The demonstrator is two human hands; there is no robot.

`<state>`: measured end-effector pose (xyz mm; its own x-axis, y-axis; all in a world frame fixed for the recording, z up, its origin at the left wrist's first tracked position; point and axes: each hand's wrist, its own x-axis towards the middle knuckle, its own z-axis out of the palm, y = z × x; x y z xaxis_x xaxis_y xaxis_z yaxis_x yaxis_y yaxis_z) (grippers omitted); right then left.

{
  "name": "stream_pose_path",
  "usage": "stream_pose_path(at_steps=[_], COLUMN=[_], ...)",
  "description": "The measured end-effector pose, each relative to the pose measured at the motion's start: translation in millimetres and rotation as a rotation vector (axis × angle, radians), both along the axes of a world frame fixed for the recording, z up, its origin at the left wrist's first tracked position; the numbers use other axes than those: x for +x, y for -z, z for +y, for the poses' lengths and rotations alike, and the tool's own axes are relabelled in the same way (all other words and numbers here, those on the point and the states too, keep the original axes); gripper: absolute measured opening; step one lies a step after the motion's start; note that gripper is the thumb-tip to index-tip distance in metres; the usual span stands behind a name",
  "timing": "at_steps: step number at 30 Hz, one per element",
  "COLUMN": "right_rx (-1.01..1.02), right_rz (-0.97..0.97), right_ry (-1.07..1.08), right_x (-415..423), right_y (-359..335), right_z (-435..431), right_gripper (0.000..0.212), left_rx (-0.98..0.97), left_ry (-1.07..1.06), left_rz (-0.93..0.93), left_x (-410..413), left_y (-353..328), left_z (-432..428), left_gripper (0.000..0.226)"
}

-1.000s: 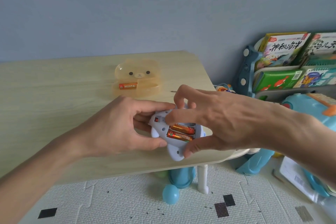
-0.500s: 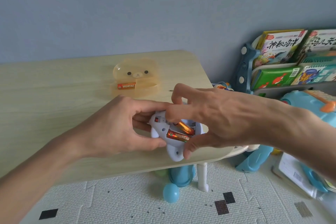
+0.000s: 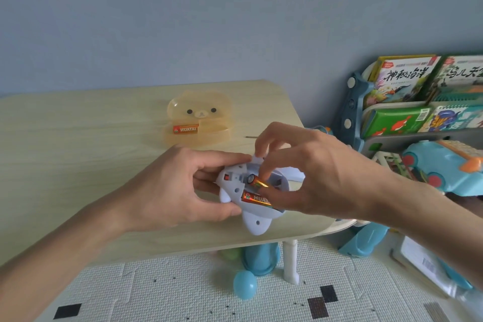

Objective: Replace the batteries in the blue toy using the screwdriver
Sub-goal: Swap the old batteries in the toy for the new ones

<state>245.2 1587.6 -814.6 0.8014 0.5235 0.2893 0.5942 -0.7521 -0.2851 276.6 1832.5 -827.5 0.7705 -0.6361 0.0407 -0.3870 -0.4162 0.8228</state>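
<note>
Pale plastic underside of the blue toy (image 3: 252,222) turned up, just above the near right part of the worktop (image 3: 78,138), battery bay open. Left hand (image 3: 177,191) curled round the toy's left end. Right hand (image 3: 321,177) pinching the far battery (image 3: 254,181), tilted with its left end raised out of the bay. Near battery (image 3: 254,198) lying flat in its slot. Probably the lifting-out of a cell, though hard to be sure.

Keep the left grip firm and the toy level. Draw the raised cell out along its own tilt, without levering against its neighbour. Set it down well apart from the spare battery (image 3: 185,129) in the amber bear-shaped case (image 3: 203,136) at the far side, to avoid mixing old with new. Thin metal shaft (image 3: 249,136) just right of the case, likely the screwdriver, mostly hidden.
</note>
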Motion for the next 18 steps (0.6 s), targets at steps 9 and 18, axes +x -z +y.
stream_pose_path(at_steps=[9,18], right_rx=[0.4,0.139], right_rz=[0.078,-0.021], right_ry=[0.153,0.074], right_x=[65.1,136.5], right_y=[-15.9,13.4], right_z=[35.0,117.2], right_gripper=[0.009,0.013], left_rx=[-0.067,-0.057], left_ry=[-0.146,-0.201], left_rz=[0.05,0.082], left_x=[-7.9,-10.9], left_y=[21.1,20.6], left_z=[27.1,71.4], left_gripper=[0.071,0.073])
